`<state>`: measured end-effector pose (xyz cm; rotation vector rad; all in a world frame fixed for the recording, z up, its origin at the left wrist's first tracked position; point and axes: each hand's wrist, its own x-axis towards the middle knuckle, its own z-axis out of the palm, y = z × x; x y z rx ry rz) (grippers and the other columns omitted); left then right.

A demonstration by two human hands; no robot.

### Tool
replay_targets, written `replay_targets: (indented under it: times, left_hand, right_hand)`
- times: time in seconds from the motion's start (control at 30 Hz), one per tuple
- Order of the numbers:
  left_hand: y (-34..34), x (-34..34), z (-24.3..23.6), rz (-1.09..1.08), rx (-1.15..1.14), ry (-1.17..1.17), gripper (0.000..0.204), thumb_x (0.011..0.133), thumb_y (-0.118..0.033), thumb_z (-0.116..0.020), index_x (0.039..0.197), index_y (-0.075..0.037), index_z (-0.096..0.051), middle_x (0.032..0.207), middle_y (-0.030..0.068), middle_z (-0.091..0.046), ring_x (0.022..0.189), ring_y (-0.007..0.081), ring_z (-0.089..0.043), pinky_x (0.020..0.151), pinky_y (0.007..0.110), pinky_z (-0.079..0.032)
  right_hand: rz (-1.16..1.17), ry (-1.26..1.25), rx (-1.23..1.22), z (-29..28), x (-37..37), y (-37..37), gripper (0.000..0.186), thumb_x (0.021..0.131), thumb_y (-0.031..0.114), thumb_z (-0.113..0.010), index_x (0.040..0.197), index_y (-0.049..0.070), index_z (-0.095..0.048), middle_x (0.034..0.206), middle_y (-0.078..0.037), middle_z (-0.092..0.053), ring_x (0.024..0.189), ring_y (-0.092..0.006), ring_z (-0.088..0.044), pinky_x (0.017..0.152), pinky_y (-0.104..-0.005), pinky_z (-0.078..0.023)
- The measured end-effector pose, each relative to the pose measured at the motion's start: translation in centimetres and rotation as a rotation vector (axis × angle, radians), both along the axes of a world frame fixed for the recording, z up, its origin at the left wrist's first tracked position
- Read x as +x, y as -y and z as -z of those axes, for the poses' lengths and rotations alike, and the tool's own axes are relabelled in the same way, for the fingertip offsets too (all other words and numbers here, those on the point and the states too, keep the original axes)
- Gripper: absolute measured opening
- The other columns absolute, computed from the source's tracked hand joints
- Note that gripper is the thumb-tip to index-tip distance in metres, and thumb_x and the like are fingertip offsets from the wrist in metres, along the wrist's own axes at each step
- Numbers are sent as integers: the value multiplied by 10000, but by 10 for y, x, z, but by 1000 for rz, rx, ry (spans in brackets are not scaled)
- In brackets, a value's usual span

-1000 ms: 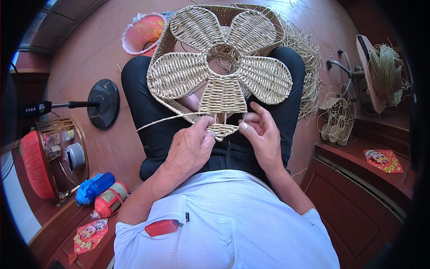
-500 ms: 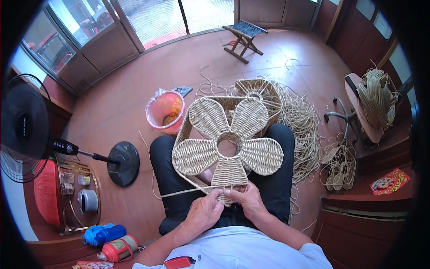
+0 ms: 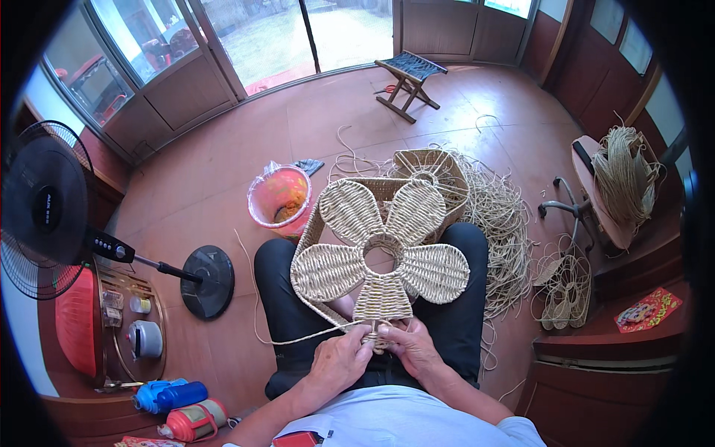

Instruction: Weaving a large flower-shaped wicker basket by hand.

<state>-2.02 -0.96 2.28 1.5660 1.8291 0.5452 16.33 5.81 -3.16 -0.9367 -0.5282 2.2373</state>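
Note:
A woven straw flower [image 3: 426, 212] with five petals and a round hole at its centre lies over my lap. Its nearest petal points toward me, part of its weaving still bare at the tip. My left hand [image 3: 342, 356] is closed at that tip, where a straw cord [image 3: 298, 341] trailing from the left reaches the fingertips. Opposite it, my right hand [image 3: 414, 349] pinches the tip with thumb and fingers. Both hands partly hide the petal's end. Beneath the flower is a woven basket [image 3: 316, 231], resting between my knees and mostly covered.
A lined pink bin [image 3: 279, 197] stands beyond my left knee. Another woven basket [image 3: 454, 171] and a heap of loose cord [image 3: 495, 231] lie beyond my right knee. A fan [image 3: 207, 281] stands left, a folding stool [image 3: 410, 78] ahead, a cord-laden chair [image 3: 596, 197] right.
The cord on the left has gone from nearly straight to a slack curve. Both hands stay at the petal tip, with small finger shifts. The whole view has tilted slightly, so the scene sits lower.

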Motion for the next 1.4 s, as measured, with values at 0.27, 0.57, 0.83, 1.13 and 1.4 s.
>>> replay_targets:
  times: [0.27,0.57,0.83,1.13,1.4]
  left_hand:
    - [13,8,-1,-19,41,26,347,1003,-213,-766,1302,-37,-745,849,170,-761,785,337,-790,735,455,-611]
    - [-4,-1,-13,-84,-16,73,338,1004,-165,-782,1311,-30,-747,735,81,-615,660,168,-621,660,349,-521]
    - [-5,19,-13,-30,242,30,230,977,-46,-791,1205,-46,-758,855,109,-704,733,230,-711,698,372,-561]
    - [-24,52,3,234,421,-194,204,939,-118,-832,1115,-89,-733,1018,84,-659,963,306,-682,813,424,-558]
    - [-38,57,31,353,606,-327,140,946,-115,-793,1032,-85,-686,1000,67,-625,924,261,-673,777,409,-561]
  right_hand:
    - [179,190,-61,3,14,21,503,969,31,-754,1424,-12,-542,1270,-130,-744,1083,-196,-774,841,-321,-667]
    - [51,-361,-319,20,22,-4,222,1022,125,-612,1233,57,-630,1082,-22,-679,889,-123,-615,679,-278,-458]
    - [250,-480,-541,25,38,8,141,1109,123,-569,1228,58,-606,975,-17,-580,776,-132,-517,647,-282,-440]
    - [326,-200,-168,-21,93,11,193,1107,99,-654,1287,106,-586,836,48,-495,672,-49,-452,572,-224,-370]
    - [687,502,84,-22,350,-60,301,979,-39,-720,1230,102,-634,835,75,-569,572,-10,-428,454,-194,-308]
